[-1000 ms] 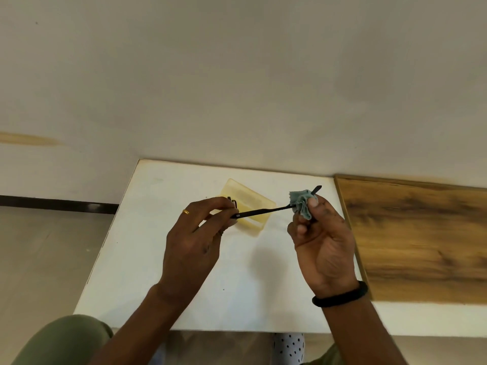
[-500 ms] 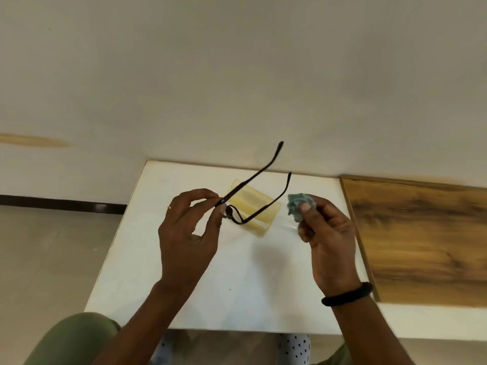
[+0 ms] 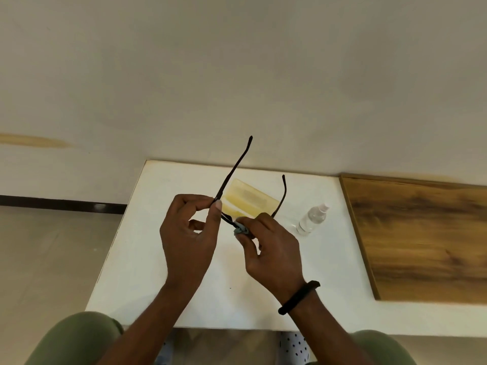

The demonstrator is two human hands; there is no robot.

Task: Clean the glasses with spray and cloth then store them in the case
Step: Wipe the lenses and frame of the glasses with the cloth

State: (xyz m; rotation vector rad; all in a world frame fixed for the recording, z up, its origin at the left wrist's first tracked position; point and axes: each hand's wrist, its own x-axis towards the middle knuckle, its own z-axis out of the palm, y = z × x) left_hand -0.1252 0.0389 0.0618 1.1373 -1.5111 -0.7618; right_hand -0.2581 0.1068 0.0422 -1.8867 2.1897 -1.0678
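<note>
Left hand over mid surface, fingers pinched on one temple of the glasses; glasses held in the air, arms open and pointing away. Yellow case lies behind them near the far edge. Crumpled blue cloth is pressed on the frame front, clamped by the right hand fingers. Spray bottle is further right, near the wood panel.

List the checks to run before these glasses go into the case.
1. Grip on glasses: left hand pinches a temple near the hinge. Ok.
2. Wiping: right hand presses cloth to the frame front. Ok.
3. Lenses clean: hidden by the hands. Cannot tell.
4. Temples folded: both open. Not ok.
5. Open case: cannot tell.
6. Spray bottle clear of case: lies apart, to its right. Ok.
</note>
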